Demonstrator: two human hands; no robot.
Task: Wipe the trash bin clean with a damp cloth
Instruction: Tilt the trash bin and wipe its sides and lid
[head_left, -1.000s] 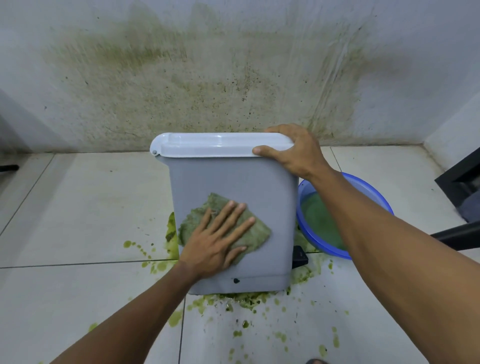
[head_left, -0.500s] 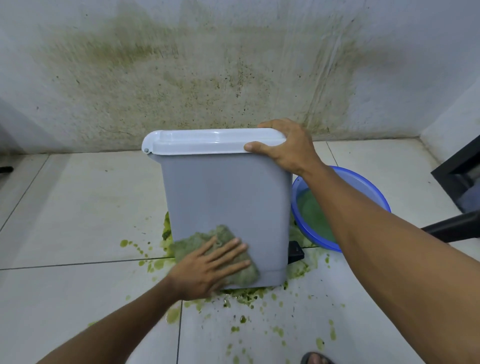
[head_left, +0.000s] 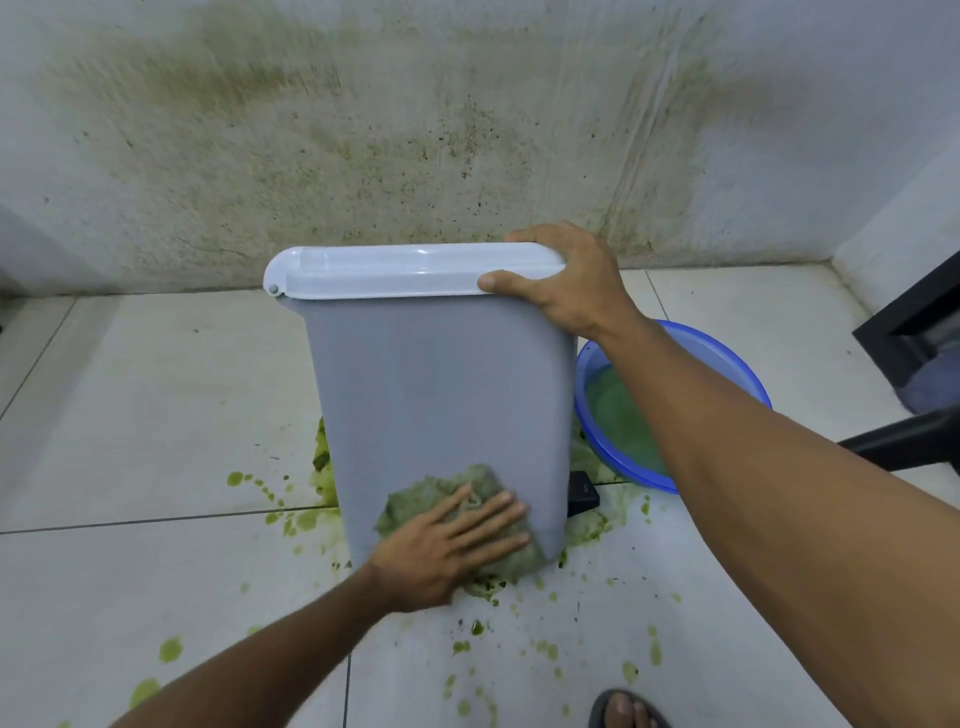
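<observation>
Fingers spread flat and apart on the left hand (head_left: 447, 548), palm pressing the green-stained cloth (head_left: 462, 506) against the near face of the grey trash bin (head_left: 441, 395), right down at the bottom edge now. A second ago that cloth sat mid-panel; half a second ago it had dropped to the lower left; now it has slid across to the lower right corner, almost at the floor. So that is a downward stroke finished with a sideways sweep along the base.

Up top, the right hand (head_left: 566, 280) is clamped on the far right corner of the white lid (head_left: 415, 273), thumb on the near rim, fingers curled over the far side, holding the bin steady just as before. The bin stands upright on the tiled floor (head_left: 130, 415) near the stained wall (head_left: 415, 130), with the blue basin (head_left: 727, 364) of greenish water just beside it on the right.

The grey panel above the cloth looks clean, so this face seems close to done. But green splatter (head_left: 488, 587) pools around the base, and the cloth, already soaked green, is touching or nearly touching it. My guess: a rinse in the basin is due before the next face, or the muck just gets smeared back on.
</observation>
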